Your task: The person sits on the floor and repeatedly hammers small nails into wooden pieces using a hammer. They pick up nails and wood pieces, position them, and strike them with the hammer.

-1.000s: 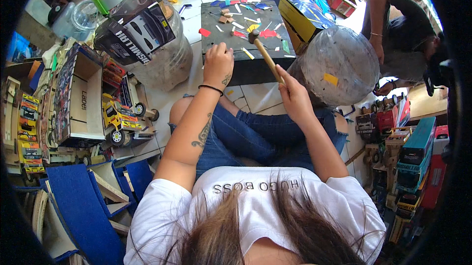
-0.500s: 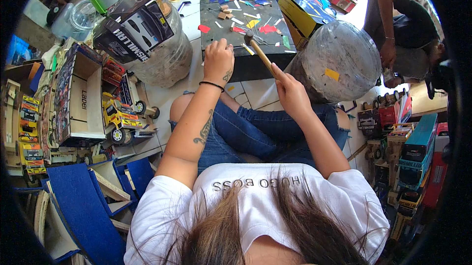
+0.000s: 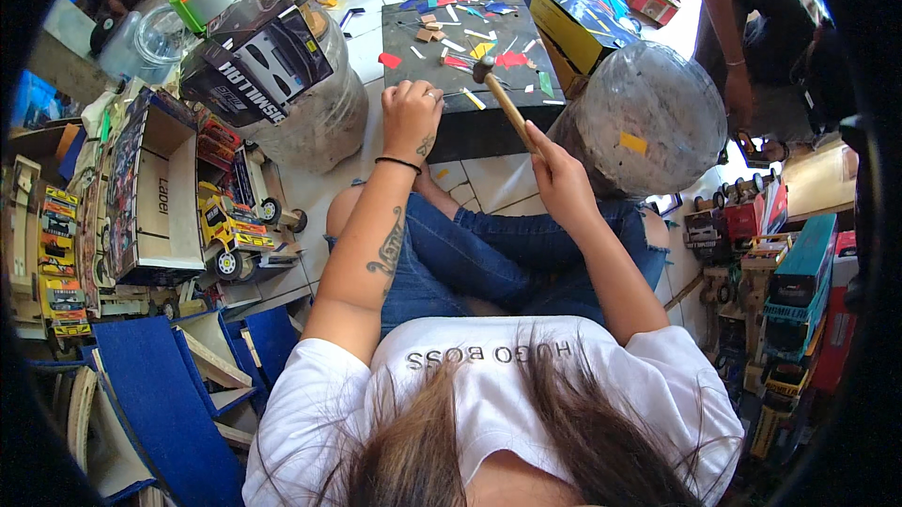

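Observation:
A hammer [image 3: 508,111] with a wooden handle and a small metal head is gripped in my right hand [image 3: 566,181]. Its head hangs over the near right part of a low dark work table [image 3: 420,98]. My left hand [image 3: 411,119] is at the table's near left edge, fingers curled in and pressed together. Whatever those fingers may hold is hidden from this view. Across the tabletop lie coloured scraps, among them a red scrap [image 3: 512,60] and a green scrap [image 3: 546,84], plus white strips and small wooden blocks [image 3: 429,35].
Large wrapped clear containers flank the table: one at right [image 3: 648,122], one at left under a black printed box [image 3: 258,61]. Wooden toy trucks [image 3: 230,234] and blue panels [image 3: 155,385] crowd the left; more toy trucks [image 3: 799,291] stand right. Another person [image 3: 752,46] sits at far right.
The hammer head has shifted slightly right. My left hand has moved a little left and turned slightly. The person at far right has shifted a bit.

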Demonstrator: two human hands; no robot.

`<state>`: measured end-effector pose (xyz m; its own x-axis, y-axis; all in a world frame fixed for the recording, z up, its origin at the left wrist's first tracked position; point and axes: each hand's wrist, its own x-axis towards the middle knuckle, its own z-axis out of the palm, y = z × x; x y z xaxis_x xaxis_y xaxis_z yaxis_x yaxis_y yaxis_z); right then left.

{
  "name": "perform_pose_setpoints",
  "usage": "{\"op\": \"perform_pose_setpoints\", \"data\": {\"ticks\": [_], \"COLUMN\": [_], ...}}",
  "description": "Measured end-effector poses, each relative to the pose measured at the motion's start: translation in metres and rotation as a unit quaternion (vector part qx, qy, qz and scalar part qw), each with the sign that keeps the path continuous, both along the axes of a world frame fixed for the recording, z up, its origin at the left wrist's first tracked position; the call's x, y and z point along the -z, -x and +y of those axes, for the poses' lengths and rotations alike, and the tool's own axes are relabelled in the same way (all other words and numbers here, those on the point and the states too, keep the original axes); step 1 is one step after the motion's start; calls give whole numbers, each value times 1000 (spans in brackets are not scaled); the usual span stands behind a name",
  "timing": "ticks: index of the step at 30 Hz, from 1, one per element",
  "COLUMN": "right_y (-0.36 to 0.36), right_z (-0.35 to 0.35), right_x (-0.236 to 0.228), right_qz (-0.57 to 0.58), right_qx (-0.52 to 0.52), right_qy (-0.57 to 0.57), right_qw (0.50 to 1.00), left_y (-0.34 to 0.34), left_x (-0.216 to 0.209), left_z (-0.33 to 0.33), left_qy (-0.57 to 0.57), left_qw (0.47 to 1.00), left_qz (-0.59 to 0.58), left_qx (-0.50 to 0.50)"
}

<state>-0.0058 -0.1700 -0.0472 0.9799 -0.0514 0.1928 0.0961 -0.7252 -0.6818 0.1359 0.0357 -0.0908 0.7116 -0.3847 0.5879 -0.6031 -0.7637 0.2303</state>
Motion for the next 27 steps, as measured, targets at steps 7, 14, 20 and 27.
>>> {"op": "perform_pose_setpoints", "data": {"ticks": [7, 14, 20, 27], "right_y": [2, 2, 1, -3], "right_z": [-2, 13, 15, 7], "right_x": [-14, -14, -10, 0], "right_qz": [40, 7, 36, 28], "right_qx": [6, -18, -18, -7], "right_qy": [4, 58, 95, 94], "right_qw": [999, 998, 995, 995], "left_y": [0, 1, 1, 2], "left_x": [-4, -5, -3, -5], "left_z": [5, 7, 8, 8], "left_qy": [-13, 12, 29, 33], "left_qw": [999, 998, 998, 998], "left_qz": [-38, -19, -8, 1], "left_qx": [27, 50, 56, 51]}}
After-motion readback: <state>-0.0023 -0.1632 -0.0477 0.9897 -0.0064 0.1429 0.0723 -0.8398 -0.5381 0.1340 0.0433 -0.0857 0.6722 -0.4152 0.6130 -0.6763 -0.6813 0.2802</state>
